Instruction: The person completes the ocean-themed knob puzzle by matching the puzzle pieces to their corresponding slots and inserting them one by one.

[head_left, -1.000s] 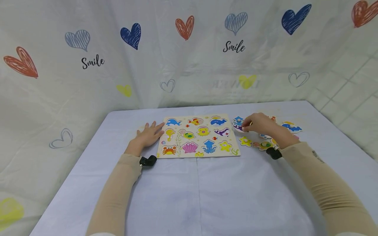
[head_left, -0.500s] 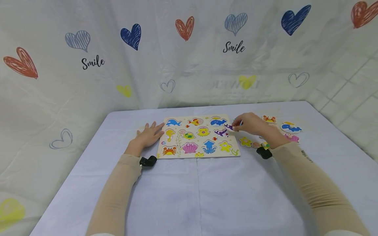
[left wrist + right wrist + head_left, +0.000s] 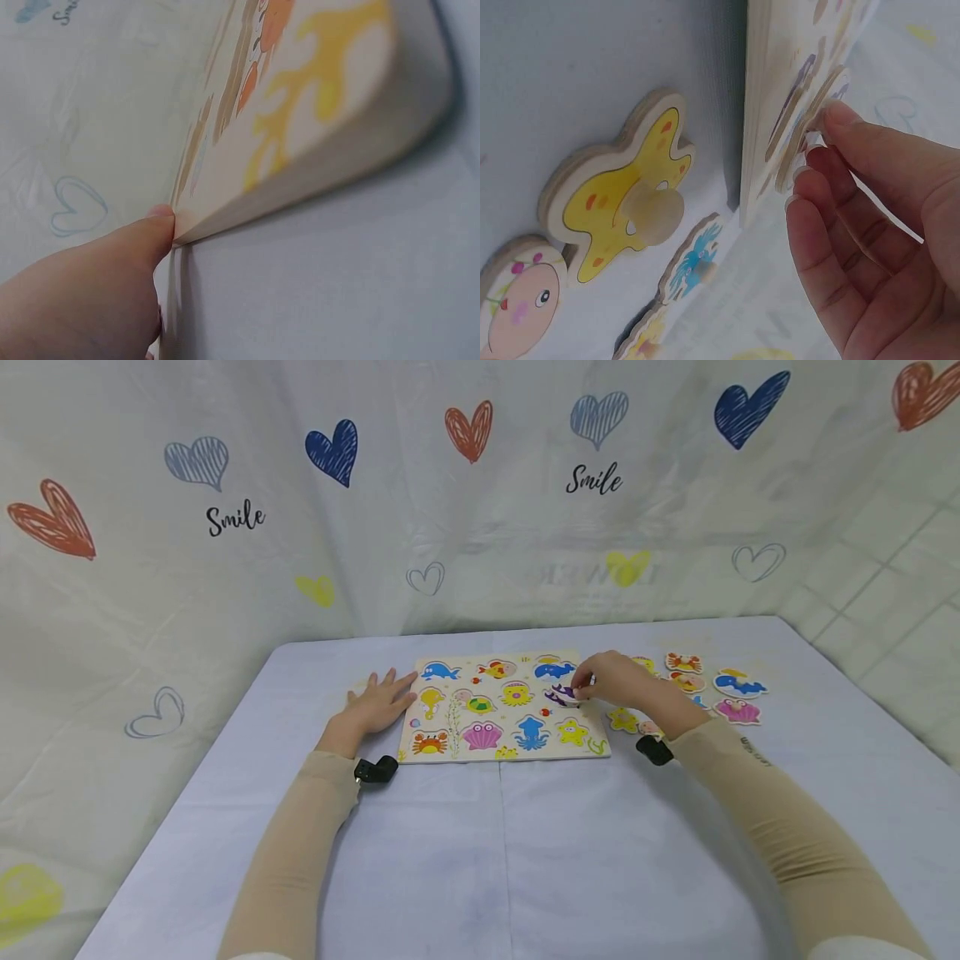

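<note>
My right hand (image 3: 618, 683) pinches a purple whale puzzle piece (image 3: 810, 133) between thumb and fingertips, over the right side of a wooden sea-animal puzzle board (image 3: 555, 754). In the right wrist view the piece is tilted close to the board face, beside the purple whale picture. My left hand (image 3: 369, 703) lies with fingers spread at the board's left edge; in the left wrist view its thumb touches the board's corner side. Nearest to the right hand on the table are a yellow starfish piece (image 3: 619, 196) and a turtle piece (image 3: 529, 304), partly cut off.
Several knobbed pieces lie right of the board: a crab (image 3: 683, 662), a red fish (image 3: 686, 682), a blue whale (image 3: 738, 683) and a pink shell (image 3: 738, 711). The right forearm covers part of this group. A curtain with hearts (image 3: 471, 431) hangs behind the white-covered table (image 3: 420, 860).
My right hand has carried the purple whale piece leftward from the pile onto the board's right side, uncovering the crab and fish pieces. My left hand has stayed in place.
</note>
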The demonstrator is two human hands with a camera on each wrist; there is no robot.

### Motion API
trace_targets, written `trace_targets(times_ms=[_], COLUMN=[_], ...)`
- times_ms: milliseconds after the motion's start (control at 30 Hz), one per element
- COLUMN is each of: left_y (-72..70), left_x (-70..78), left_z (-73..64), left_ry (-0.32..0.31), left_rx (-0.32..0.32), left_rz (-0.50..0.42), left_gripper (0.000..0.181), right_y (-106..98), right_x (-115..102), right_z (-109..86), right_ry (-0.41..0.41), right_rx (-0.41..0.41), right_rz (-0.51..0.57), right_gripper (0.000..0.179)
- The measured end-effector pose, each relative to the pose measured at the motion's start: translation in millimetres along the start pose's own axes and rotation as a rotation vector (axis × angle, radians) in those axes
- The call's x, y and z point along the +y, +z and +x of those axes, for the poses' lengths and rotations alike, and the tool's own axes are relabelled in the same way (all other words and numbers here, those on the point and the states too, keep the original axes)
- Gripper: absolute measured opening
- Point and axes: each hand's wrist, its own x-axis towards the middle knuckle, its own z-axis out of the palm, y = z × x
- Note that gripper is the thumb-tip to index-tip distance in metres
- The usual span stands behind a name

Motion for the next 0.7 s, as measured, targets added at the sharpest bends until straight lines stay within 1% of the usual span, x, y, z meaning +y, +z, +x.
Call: trace_targets(times_ms=[133, 433, 700], left_y=[0.4, -1.3, -1.2], left_x=[-0.7, 0.1, 0.5], left_z=[0.8, 0.0, -0.3], left_ry=[0.002, -0.01, -0.005], left_rx=[0.001, -0.013, -0.01], left_rz=[0.0, 0.003, 0.005], left_gripper=[0.062, 0.062, 0.062], right_y=[3, 7, 11], right_x=[-2, -2, -7], right_z=[2.4, 8.2, 9.2], right_ry=[-0.001, -0.002, 0.028], right_rx=[-0.014, -0.018, -0.027], right_rz=[-0.024, -0.029, -0.03], right_gripper=[0.014, 0.014, 0.014])
